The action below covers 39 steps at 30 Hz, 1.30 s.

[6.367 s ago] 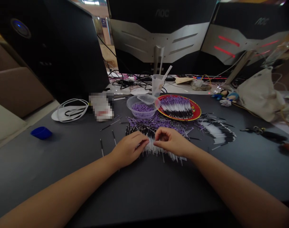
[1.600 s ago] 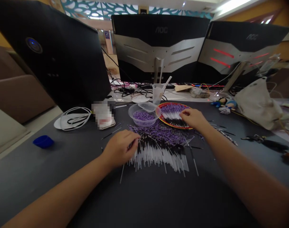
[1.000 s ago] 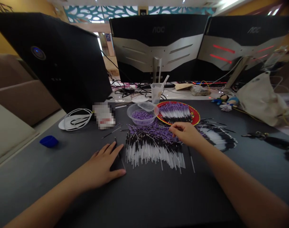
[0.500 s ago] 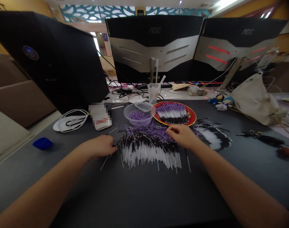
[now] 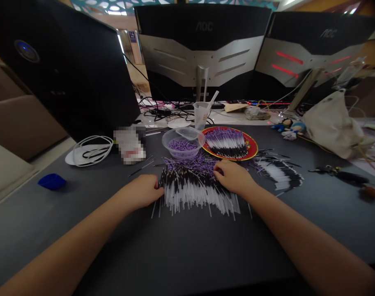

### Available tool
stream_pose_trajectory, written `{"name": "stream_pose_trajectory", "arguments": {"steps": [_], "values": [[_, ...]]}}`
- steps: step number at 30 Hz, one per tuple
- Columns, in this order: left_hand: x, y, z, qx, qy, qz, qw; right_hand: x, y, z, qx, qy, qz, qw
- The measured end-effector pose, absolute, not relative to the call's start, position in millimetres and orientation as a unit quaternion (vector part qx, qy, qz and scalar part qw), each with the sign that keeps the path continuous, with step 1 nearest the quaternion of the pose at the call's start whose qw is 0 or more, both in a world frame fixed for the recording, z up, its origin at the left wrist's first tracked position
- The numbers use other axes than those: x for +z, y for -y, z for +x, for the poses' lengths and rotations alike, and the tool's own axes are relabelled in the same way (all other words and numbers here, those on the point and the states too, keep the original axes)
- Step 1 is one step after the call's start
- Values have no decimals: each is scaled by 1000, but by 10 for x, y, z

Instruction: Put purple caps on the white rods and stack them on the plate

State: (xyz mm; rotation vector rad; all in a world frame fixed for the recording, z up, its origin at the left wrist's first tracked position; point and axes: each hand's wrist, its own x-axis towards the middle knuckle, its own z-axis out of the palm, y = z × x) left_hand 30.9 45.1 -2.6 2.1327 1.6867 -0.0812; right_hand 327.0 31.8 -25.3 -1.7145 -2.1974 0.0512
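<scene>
Two bare hands over the tabletop (image 5: 187,255), fingers curled in on both. My left hand (image 5: 146,190) was at the left edge of the pile of black-and-white sticks (image 5: 193,195), thumb against the bent forefinger; a few pale ends showed below it, but I couldn't tell if I had one pinched. My right hand (image 5: 232,176) was over the pile's far right side, beside the loose purple pieces (image 5: 199,162), fingertips bent together; couldn't tell whether they gripped anything.

Pile lay in front of me, between my hands, presumably for reach from both sides. Black ends pointed away, white ends toward me, probably so all faced one way. Purple pieces lay heaped just behind it; more were in the clear bowl (image 5: 166,147), likely so they wouldn't scatter. The red plate (image 5: 251,146) bore sticks with purple far ends, seemingly to separate them from the loose ones. Another row of sticks (image 5: 279,174) lay to the right.

Looks: sticks thin, straight, white part translucent, near ends uneven. Purple pieces short and jumbled.
</scene>
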Motion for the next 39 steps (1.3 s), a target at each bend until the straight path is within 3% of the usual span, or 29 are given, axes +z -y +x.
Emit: {"name": "stream_pose_trajectory", "arguments": {"steps": [5,11,19,25,28,33,39], "values": [[44,-408,379,-65,-592,793,128,-265,-303,3235,-1,777,-607,165],[-11,-447,428,-61,-579,810,72,-247,-295,3202,21,781,-584,218],[-87,-555,314,-5,-635,690,348,-184,-247,3268,70,765,-574,284],[-75,-483,421,222,-542,677,446,-105,-193,3290,120,759,-542,340],[-62,-354,540,294,-499,663,475,-72,-138,3239,211,746,-530,343],[-84,-131,689,333,-439,745,377,-60,-10,3072,358,698,-498,370],[-129,-70,698,307,-368,868,129,-57,112,2879,475,641,-427,425]]}}
